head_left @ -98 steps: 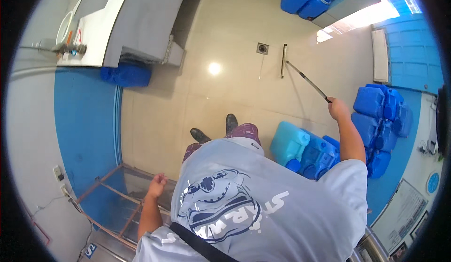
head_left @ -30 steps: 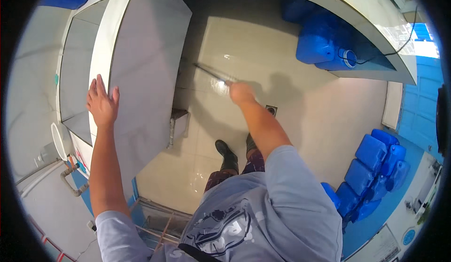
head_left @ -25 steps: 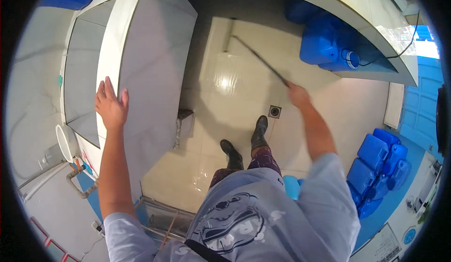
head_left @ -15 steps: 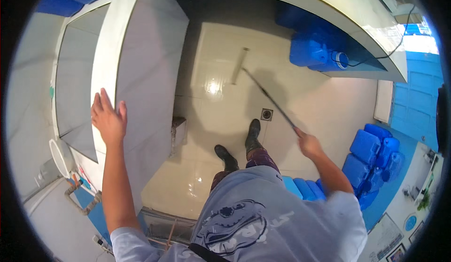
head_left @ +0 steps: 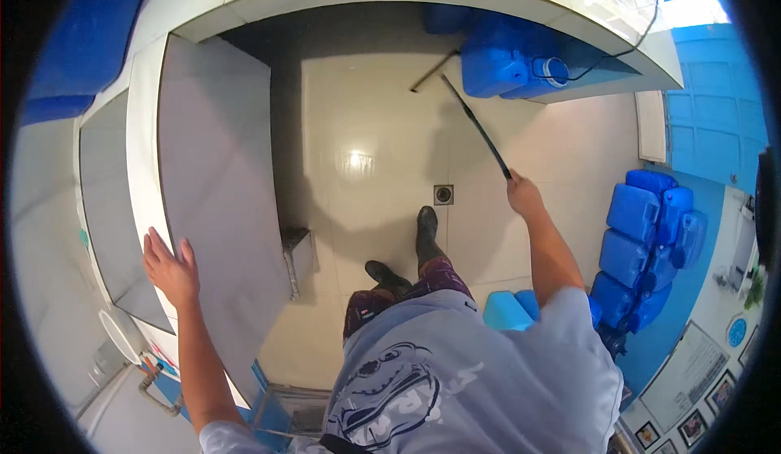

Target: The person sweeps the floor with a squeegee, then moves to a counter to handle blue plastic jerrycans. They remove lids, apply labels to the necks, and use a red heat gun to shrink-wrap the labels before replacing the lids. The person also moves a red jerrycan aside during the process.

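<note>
My right hand (head_left: pixel 525 195) is wrapped round the dark handle of a floor squeegee (head_left: pixel 476 122). Its narrow bar head (head_left: pixel 434 72) lies on the wet tiled floor (head_left: pixel 374 112), with one end close to a blue jerrycan (head_left: pixel 494 59) under the far counter. On the left, my left hand (head_left: pixel 172 268) rests with fingers stretched out on the white tiled edge of a counter (head_left: pixel 148 194), holding nothing. Dark rubber boots (head_left: pixel 426 230) are on my feet.
A square floor drain (head_left: pixel 443 194) lies ahead of my boots. Stacked blue jerrycans (head_left: pixel 630 214) stand to the right, and a light blue container (head_left: pixel 506 312) is beside me. A pipe (head_left: pixel 290 271) sticks out by the left counter wall. A cable (head_left: pixel 626 53) hangs over the far counter.
The squeegee head has moved away from me and to the right, toward the blue jerrycans, and its bar has turned. My left hand still rests on the counter edge.
</note>
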Demonstrator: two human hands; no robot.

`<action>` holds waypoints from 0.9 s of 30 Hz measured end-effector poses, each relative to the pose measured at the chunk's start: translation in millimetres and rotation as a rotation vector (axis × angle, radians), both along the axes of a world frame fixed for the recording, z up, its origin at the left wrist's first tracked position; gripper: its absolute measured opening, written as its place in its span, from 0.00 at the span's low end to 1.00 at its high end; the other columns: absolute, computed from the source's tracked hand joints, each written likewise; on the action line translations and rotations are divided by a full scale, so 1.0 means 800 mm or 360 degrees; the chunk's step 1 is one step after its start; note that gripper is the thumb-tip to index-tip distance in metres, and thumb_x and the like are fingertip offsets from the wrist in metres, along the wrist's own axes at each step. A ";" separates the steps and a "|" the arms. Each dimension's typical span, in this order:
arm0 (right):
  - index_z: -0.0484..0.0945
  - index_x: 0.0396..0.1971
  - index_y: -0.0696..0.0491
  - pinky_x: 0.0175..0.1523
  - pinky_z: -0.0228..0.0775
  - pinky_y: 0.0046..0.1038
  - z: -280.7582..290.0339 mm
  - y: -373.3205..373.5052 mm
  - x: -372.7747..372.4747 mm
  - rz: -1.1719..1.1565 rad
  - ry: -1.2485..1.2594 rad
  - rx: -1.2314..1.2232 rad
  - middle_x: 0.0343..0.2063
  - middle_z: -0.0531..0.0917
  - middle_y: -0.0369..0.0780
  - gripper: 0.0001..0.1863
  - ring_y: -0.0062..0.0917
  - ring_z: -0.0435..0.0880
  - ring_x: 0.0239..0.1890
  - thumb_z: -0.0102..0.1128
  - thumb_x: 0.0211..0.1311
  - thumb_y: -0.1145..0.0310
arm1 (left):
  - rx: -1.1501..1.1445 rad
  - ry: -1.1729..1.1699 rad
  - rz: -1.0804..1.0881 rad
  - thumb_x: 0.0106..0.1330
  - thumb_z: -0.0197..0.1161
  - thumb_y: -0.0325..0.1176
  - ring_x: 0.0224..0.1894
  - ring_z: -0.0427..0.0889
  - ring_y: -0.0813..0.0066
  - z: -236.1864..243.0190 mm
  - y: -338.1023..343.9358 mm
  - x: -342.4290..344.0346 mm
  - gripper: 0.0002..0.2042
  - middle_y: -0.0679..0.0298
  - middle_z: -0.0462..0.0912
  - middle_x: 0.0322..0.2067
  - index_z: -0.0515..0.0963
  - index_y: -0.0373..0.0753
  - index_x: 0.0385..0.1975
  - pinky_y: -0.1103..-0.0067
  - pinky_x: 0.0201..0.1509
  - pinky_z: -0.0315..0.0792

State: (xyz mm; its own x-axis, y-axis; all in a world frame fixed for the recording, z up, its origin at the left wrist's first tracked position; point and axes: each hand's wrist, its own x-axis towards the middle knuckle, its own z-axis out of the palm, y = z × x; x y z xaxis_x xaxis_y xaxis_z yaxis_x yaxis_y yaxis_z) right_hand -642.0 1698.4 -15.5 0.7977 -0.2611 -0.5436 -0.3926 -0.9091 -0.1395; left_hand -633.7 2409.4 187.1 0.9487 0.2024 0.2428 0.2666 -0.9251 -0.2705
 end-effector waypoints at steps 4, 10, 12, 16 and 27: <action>0.73 0.58 0.52 0.54 0.74 0.45 -0.009 0.021 0.037 -0.0116 -0.0184 0.0109 0.45 0.82 0.52 0.21 0.49 0.81 0.49 0.43 0.68 0.64 | 0.0054 0.0052 0.0027 0.65 0.63 0.46 0.65 0.65 0.50 0.005 -0.008 -0.004 0.35 0.53 0.65 0.65 0.59 0.45 0.70 0.57 0.65 0.63; 0.76 0.54 0.52 0.55 0.72 0.48 -0.053 0.086 0.097 -0.0497 -0.0202 0.0181 0.45 0.82 0.53 0.20 0.49 0.81 0.49 0.39 0.70 0.64 | 0.0108 0.0067 -0.0090 0.66 0.62 0.45 0.65 0.65 0.49 0.005 0.001 0.006 0.35 0.51 0.65 0.65 0.58 0.43 0.70 0.56 0.65 0.63; 0.74 0.57 0.51 0.57 0.71 0.47 -0.042 0.077 0.039 -0.0556 -0.0063 0.0202 0.49 0.81 0.51 0.21 0.48 0.80 0.52 0.37 0.72 0.61 | 0.0101 0.0065 -0.0102 0.67 0.61 0.47 0.65 0.66 0.49 0.002 0.004 0.002 0.35 0.50 0.66 0.65 0.58 0.41 0.70 0.57 0.66 0.63; 0.71 0.63 0.36 0.57 0.71 0.47 0.068 0.046 -0.176 -0.0654 0.0313 0.0165 0.49 0.82 0.49 0.23 0.47 0.81 0.52 0.34 0.74 0.59 | 0.0138 0.0071 -0.0141 0.68 0.57 0.51 0.65 0.67 0.49 -0.002 0.012 -0.016 0.34 0.50 0.66 0.64 0.58 0.42 0.70 0.57 0.65 0.65; 0.77 0.46 0.53 0.40 0.76 0.44 0.122 -0.086 -0.545 -0.1515 -0.0186 0.0495 0.30 0.84 0.51 0.15 0.44 0.85 0.33 0.52 0.68 0.59 | 0.0506 0.0364 0.0459 0.64 0.61 0.55 0.66 0.65 0.49 0.022 -0.094 0.001 0.40 0.52 0.60 0.68 0.52 0.46 0.72 0.58 0.65 0.66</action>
